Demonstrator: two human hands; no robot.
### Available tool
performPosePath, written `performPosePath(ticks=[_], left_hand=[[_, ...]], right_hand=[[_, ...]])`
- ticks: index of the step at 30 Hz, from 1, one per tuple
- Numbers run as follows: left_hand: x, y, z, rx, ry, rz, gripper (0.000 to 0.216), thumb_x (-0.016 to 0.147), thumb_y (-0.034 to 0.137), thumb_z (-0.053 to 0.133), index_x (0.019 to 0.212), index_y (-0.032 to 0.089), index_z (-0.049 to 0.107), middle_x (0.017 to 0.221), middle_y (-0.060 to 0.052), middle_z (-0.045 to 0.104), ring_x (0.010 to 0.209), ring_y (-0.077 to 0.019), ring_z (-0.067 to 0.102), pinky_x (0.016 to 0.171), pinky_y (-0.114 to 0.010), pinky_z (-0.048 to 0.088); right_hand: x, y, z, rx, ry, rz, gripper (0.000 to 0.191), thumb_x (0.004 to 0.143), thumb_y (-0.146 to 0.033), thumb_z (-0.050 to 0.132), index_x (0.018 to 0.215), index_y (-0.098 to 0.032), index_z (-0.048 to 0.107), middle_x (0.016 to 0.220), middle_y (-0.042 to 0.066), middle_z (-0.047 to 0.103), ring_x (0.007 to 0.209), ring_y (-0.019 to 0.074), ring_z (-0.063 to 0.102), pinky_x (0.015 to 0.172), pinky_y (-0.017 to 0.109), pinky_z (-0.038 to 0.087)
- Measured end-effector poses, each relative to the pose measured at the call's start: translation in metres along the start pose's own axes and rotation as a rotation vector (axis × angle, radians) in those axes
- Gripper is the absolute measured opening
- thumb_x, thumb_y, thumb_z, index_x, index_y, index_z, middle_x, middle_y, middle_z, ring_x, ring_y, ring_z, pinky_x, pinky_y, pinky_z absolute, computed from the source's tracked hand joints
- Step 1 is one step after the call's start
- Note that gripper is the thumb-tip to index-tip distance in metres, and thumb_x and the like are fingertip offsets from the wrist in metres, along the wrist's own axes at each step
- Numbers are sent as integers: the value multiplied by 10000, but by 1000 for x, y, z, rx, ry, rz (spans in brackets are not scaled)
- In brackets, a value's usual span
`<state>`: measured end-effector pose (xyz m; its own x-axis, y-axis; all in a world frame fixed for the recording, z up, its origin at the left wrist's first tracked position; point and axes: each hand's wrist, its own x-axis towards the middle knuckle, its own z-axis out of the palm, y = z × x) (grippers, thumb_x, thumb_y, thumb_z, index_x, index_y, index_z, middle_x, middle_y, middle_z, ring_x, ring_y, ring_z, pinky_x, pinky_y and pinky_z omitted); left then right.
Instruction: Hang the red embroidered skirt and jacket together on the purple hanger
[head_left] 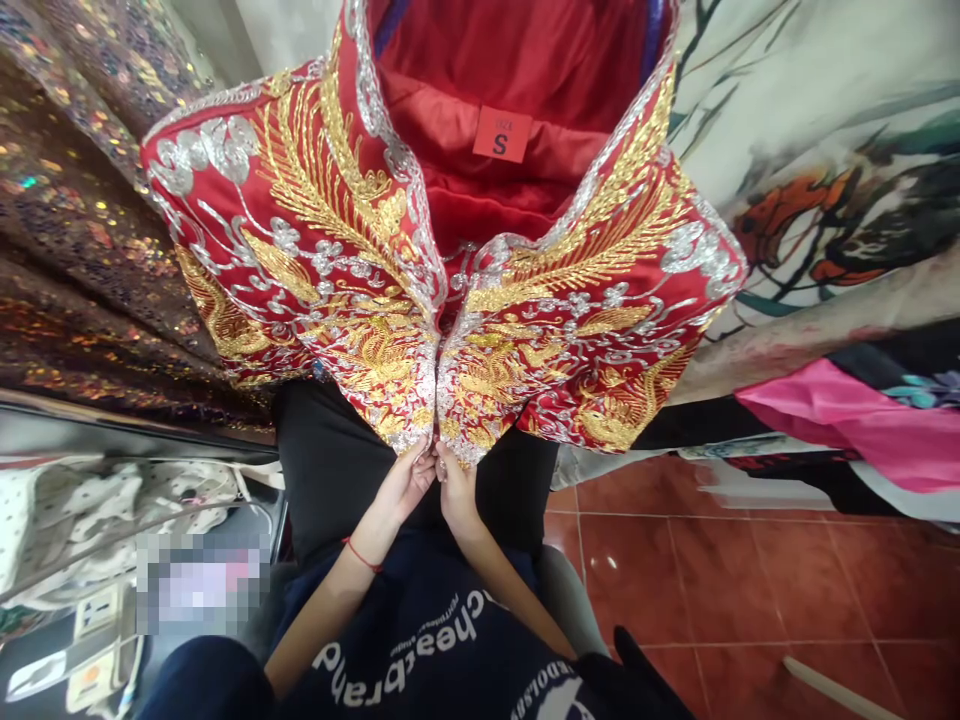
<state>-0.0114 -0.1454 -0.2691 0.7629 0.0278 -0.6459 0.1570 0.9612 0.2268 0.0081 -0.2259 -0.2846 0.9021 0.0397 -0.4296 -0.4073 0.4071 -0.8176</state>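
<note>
Jacket (442,290) hangs open at twelve o'clock — left hand (405,482) and right hand (454,490) pinch its two front hems together at centre; fastening looks barely begun.

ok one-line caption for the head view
Both hands, left hand and right hand, pinch the hem of a red embroidered jacket.

Glossy red tiled floor (750,590); sequinned fabric (75,200) left, painted cloth (825,150) right.

I see a red tiled floor (720,580) with pale grout lines, glossy with window glare, a pale stick (832,688) lying flat on the tiles at the floor's near right corner
</note>
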Motion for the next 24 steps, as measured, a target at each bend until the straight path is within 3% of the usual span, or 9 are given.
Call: performPosePath(ticks=[4, 8, 18, 24], left_hand=[[1, -2, 0, -21, 7, 1, 329, 728, 168, 844, 675, 154, 520, 530, 97, 388, 440, -5, 380, 410, -117, 337], [0, -1, 2, -26, 15, -7, 330, 739, 163, 834, 687, 156, 508, 542, 99, 384, 439, 0, 370, 415, -113, 324], [1, -2, 4, 30, 40, -19, 394, 705, 207, 876, 655, 154, 489, 531, 103, 391, 430, 6, 347, 418, -119, 320], [-2, -11, -2, 150, 93, 102, 471, 572, 327, 955, 621, 144, 523, 528, 88, 448, 475, -11, 397, 476, -144, 377]], right_hand=[[-1, 0, 0, 17, -8, -10, 347, 675, -397, 818, 924, -213, 661, 880, 24, 711, 828, 177, 656, 755, 309, 537], [-1, -1, 1, 32, -21, -1, 403, 677, -377, 816, 1022, -212, 689, 1028, 52, 750, 986, 224, 694, 974, 394, 533], [0, 0, 1, 61, -28, 22, 391, 685, -375, 833, 1011, -196, 712, 1030, 66, 768, 967, 229, 708, 1004, 422, 530], [-2, -5, 4, 90, -33, 20, 440, 671, -366, 840, 1057, -207, 700, 1090, 62, 754, 1012, 234, 703, 1053, 441, 507]])
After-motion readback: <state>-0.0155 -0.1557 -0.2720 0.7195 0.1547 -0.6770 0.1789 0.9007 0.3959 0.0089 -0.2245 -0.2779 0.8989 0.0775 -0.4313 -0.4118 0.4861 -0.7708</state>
